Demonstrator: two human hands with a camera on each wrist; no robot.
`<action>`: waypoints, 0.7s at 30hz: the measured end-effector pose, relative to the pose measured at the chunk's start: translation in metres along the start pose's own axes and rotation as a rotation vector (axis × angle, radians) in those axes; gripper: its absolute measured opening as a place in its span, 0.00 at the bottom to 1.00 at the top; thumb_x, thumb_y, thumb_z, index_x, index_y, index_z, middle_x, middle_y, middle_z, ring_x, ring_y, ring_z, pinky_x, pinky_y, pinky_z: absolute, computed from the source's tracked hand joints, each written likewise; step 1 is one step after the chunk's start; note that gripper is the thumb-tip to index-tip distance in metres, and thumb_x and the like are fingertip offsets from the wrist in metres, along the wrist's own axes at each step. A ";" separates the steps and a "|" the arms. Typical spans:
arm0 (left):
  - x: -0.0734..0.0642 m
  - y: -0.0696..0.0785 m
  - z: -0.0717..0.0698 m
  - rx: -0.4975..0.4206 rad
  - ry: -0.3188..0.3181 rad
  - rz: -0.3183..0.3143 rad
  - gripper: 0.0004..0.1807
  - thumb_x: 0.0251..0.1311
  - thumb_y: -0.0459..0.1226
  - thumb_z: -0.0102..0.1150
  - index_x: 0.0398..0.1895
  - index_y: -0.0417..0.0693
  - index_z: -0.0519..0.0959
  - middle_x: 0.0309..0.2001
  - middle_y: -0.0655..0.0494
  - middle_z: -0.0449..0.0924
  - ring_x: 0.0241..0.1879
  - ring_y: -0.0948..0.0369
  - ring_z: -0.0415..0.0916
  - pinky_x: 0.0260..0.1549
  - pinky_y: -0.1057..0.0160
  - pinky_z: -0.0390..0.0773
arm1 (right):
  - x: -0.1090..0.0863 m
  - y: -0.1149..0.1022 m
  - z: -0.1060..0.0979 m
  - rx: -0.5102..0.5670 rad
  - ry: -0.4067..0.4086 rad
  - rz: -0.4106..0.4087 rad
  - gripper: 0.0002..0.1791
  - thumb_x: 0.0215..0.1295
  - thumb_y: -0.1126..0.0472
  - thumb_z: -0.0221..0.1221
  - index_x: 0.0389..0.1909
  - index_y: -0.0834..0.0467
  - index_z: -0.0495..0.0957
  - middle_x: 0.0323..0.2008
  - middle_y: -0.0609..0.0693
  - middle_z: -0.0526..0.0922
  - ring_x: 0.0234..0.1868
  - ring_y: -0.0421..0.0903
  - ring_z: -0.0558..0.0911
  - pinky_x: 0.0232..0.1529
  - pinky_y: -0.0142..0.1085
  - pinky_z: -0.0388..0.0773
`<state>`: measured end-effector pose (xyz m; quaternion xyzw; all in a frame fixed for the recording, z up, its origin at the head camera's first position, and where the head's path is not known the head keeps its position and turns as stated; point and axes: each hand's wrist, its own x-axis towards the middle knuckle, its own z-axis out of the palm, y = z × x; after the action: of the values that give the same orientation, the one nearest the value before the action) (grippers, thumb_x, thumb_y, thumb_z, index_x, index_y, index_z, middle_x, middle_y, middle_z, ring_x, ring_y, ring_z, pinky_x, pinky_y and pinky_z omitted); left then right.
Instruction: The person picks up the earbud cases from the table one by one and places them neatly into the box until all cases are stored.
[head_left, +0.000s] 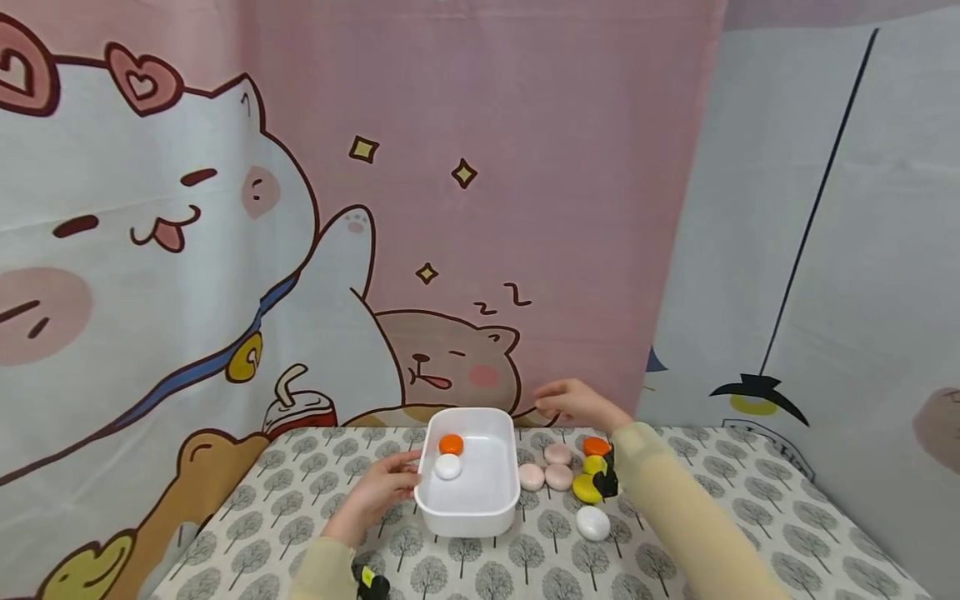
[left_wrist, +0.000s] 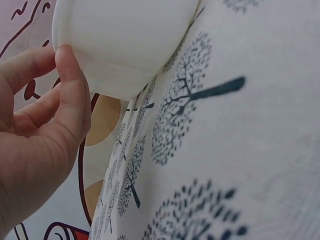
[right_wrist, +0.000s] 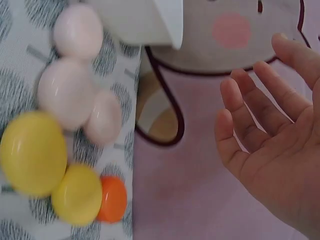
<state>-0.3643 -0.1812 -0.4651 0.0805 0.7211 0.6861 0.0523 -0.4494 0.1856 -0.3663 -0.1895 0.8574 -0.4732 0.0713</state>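
Observation:
A white rectangular box (head_left: 468, 527) stands at the middle of the table, with an orange (head_left: 451, 444) and a white rounded piece (head_left: 448, 467) inside. At its left side my left hand (head_left: 378, 490) pinches the rim between thumb and finger; in the left wrist view the fingertips (left_wrist: 66, 52) meet at that edge. Beyond the box's right side, my right hand (head_left: 581, 403) hovers over the table's back edge. In the right wrist view, the right hand (right_wrist: 275, 120) has relaxed, spread fingers and holds nothing.
Right of the box lie several pale pink pieces (head_left: 558, 477), yellow pieces (head_left: 587, 489), an orange piece (head_left: 596, 447) and a white piece (head_left: 593, 523), all smooth and glossy. A tree-print cloth (head_left: 431, 575) covers the table. A cartoon curtain (head_left: 570, 208) hangs behind.

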 end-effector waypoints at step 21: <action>0.000 0.000 0.000 0.013 0.018 -0.009 0.30 0.61 0.28 0.58 0.67 0.30 0.64 0.47 0.38 0.71 0.36 0.54 0.75 0.37 0.62 0.80 | -0.079 0.057 -0.024 0.071 -0.064 -0.024 0.24 0.66 0.56 0.61 0.60 0.61 0.75 0.55 0.58 0.78 0.51 0.51 0.79 0.51 0.54 0.74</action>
<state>-0.3642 -0.1815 -0.4648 0.0713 0.7264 0.6818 0.0486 -0.3993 0.2628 -0.4052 -0.2123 0.8350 -0.4978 0.0997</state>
